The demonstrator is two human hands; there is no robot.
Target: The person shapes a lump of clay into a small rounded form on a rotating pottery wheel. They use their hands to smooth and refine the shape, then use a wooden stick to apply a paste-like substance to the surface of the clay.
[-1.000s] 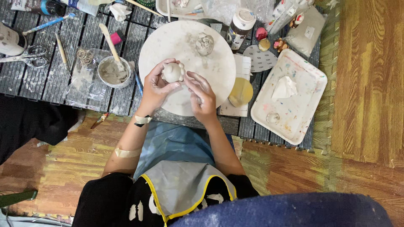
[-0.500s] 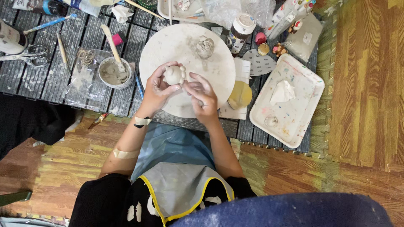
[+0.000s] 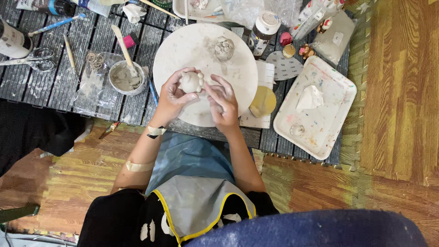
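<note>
Clay lump [image 3: 191, 81] over round board [image 3: 183, 43], bowl [image 3: 125, 78] left, tray [image 3: 320, 123] right, possibly touching

a white paint-stained tray [image 3: 336, 98] lay at the right, a crumpled white tissue [image 3: 310, 98] on it. a small bowl of grey slip [image 3: 125, 78] held a wooden stick [image 3: 121, 45]. scissors [image 3: 28, 59] lay far left. a white-lidded jar [image 3: 264, 29] stood beside the round board.

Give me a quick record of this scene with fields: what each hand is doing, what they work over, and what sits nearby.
left hand: cups a small pale clay lump
right hand: fingers touch the lump's side
surface: round white board on a dark slatted mat
on board: second clay piece at the far side
left of board: bowl of grey slip with a wooden stick
right of board: white paint-stained tray
</note>
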